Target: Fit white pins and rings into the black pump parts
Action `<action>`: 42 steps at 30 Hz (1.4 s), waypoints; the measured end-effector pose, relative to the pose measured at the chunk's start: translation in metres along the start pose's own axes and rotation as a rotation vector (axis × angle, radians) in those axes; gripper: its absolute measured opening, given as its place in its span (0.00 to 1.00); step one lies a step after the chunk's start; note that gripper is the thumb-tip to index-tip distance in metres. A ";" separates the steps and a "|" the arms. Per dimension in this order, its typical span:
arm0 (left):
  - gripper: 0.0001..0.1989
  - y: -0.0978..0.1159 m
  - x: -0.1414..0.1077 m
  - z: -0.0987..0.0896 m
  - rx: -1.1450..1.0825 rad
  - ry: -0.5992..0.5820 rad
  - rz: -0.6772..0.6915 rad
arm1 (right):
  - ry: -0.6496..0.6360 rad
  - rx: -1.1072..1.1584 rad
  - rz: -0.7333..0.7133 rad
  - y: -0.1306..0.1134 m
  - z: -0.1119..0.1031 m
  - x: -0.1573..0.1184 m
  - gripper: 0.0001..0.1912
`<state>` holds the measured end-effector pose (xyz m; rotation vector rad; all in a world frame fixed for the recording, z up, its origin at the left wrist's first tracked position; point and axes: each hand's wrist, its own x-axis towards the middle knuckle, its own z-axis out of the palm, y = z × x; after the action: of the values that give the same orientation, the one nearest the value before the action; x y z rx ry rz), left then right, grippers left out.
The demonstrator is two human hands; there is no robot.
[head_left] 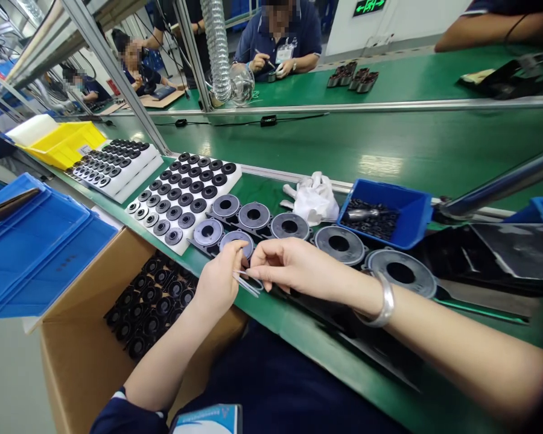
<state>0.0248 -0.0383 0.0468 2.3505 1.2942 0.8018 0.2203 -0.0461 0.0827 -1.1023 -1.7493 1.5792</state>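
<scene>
Near the bench's front edge, my left hand (220,274) and my right hand (280,263) meet with their fingers closed. Between them is a thin pale strip-like piece (248,283), its lower end hanging below my fingers; its exact shape is hard to make out. Just behind my hands stand two rows of round grey-topped black housings, such as the one at the centre (290,226) and a larger one (340,244) by my right wrist. My right fingers pinch the piece's upper end, and my left fingers are wrapped beside it, partly hidden.
White foam trays (180,237) hold black round parts at left. A cardboard box (72,361) with black parts stands below, beside blue crates (36,241). White gloves (314,199) and a blue bin (411,211) of small black parts lie behind. People sit across the bench.
</scene>
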 end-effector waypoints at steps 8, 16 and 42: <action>0.14 0.002 0.001 0.003 -0.005 -0.031 0.012 | -0.048 0.068 -0.001 0.006 -0.001 -0.006 0.16; 0.22 -0.009 -0.017 0.007 -0.141 -0.144 0.156 | 0.116 0.048 0.041 0.022 -0.022 -0.004 0.16; 0.04 0.004 -0.010 0.003 -0.256 0.072 0.189 | 0.244 -0.400 -0.300 0.015 -0.001 -0.012 0.05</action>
<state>0.0252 -0.0488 0.0437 2.2762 0.9394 1.0506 0.2304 -0.0560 0.0695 -1.0920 -1.9954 0.9003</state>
